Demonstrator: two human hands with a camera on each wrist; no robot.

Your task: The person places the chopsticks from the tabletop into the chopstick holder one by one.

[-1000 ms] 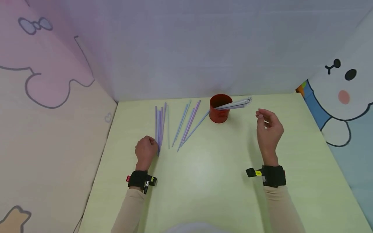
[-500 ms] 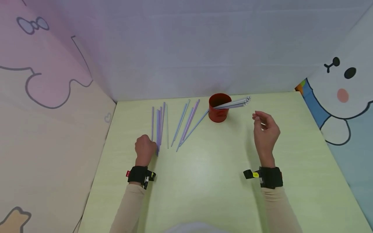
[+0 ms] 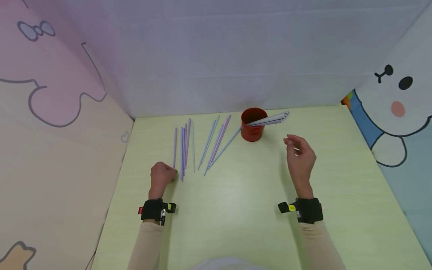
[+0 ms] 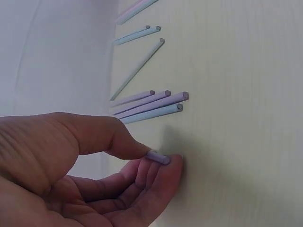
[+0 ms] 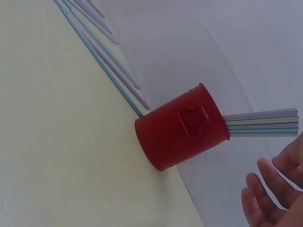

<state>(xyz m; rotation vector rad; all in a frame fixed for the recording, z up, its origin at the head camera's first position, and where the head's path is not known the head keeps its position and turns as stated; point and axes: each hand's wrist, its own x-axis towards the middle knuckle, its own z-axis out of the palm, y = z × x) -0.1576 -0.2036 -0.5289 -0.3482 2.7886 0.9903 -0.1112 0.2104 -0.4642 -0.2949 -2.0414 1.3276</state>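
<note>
My left hand (image 3: 160,176) pinches the near end of a thin purple stick (image 3: 175,148) between thumb and fingers, and the left wrist view shows that stick's tip (image 4: 158,157). Just right of it lie several purple and blue sticks (image 3: 183,153), side by side. My right hand (image 3: 301,159) hovers over the table's right side, fingers loosely bent, holding nothing. Beyond it, a red cup (image 3: 251,132) stands upright near the back edge. A bundle of pale sticks (image 5: 262,124) leans out over its rim to the right.
A pale green stick (image 3: 194,148) lies alone. More blue and pink sticks (image 3: 219,142) lie at a slant between it and the cup, and a blue one (image 3: 227,145) reaches the cup's base. Light cloth walls (image 3: 209,56) enclose the pale table (image 3: 236,210).
My left hand has drawn one purple stick left, away from its group, then pulled it toward me. The right hand has drifted slightly left and nearer. The cup stays put.
</note>
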